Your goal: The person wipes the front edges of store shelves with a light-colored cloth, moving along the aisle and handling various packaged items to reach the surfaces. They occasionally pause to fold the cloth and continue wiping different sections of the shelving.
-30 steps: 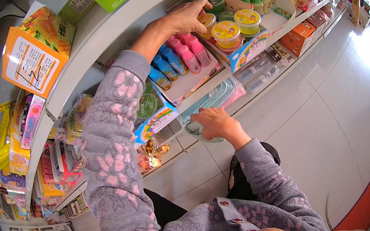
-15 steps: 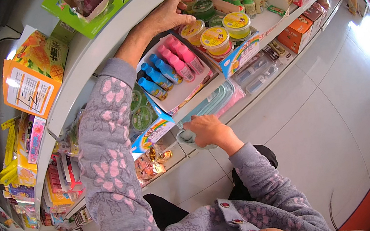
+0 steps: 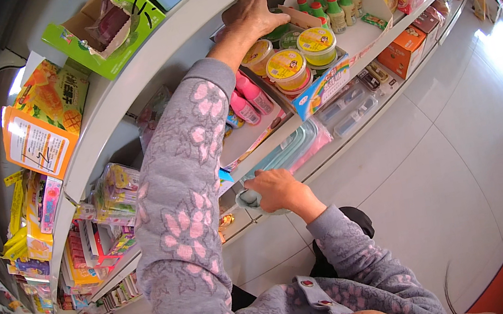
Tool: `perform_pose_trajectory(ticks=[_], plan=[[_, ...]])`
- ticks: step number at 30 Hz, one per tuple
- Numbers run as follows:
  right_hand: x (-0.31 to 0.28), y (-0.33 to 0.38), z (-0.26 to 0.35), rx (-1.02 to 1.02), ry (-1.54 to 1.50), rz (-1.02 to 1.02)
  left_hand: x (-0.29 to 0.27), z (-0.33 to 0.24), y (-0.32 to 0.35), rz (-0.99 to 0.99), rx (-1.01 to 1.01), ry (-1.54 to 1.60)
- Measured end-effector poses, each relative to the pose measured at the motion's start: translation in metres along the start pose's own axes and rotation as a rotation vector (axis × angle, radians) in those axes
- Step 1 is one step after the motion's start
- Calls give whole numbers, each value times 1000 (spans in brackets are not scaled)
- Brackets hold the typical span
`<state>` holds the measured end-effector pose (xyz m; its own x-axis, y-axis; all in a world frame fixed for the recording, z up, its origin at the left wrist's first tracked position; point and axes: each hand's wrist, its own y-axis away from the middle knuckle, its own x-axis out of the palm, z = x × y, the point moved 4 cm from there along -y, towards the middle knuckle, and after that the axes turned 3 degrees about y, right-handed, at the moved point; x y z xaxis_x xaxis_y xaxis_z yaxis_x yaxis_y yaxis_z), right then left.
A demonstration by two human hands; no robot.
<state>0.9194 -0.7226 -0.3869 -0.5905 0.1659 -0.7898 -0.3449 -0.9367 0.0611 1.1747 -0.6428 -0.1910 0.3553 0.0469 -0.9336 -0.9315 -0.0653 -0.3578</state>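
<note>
My left hand [image 3: 252,19] reaches to the back of the upper shelf, beside a box of round tubs. Its thumb stretches out over a green-lidded tub [image 3: 279,30], apart from the bent fingers, whose tips are partly hidden. Yellow-lidded tubs [image 3: 286,65] stand at the front of that box. Under my left forearm, pink bottles [image 3: 250,97] show in an open carton, while its blue bottles are mostly covered by the sleeve. Lower down, my right hand [image 3: 279,190] is closed on a bunched grey-green cloth [image 3: 249,200] by the shelf's front edge.
Green-capped bottles [image 3: 333,5] fill a white carton to the right. Plastic containers [image 3: 292,144] and an orange box [image 3: 403,48] sit on the lower shelf. A green open box [image 3: 105,29] and an orange card [image 3: 41,141] are at upper left. Tiled floor [image 3: 420,151] lies at right.
My left hand and forearm have moved right and slightly inward, now covering the blue bottles and some pink ones. My right hand has shifted slightly left and down, still on the cloth.
</note>
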Motion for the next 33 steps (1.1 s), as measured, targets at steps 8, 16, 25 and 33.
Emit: perform_pose_trajectory(ticks=[8,16,25,33], plan=[[0,-1,-2,0,-10,16,4,-5,1,20,-139,57],[-3,4,-1,11,-43,-17,-7,-1,2,-69,-89,125],[-4,3,4,5,-7,-5,1,1,9,158,46,353],[-4,4,2,-3,-3,-30,-1,-10,16,217,21,576]])
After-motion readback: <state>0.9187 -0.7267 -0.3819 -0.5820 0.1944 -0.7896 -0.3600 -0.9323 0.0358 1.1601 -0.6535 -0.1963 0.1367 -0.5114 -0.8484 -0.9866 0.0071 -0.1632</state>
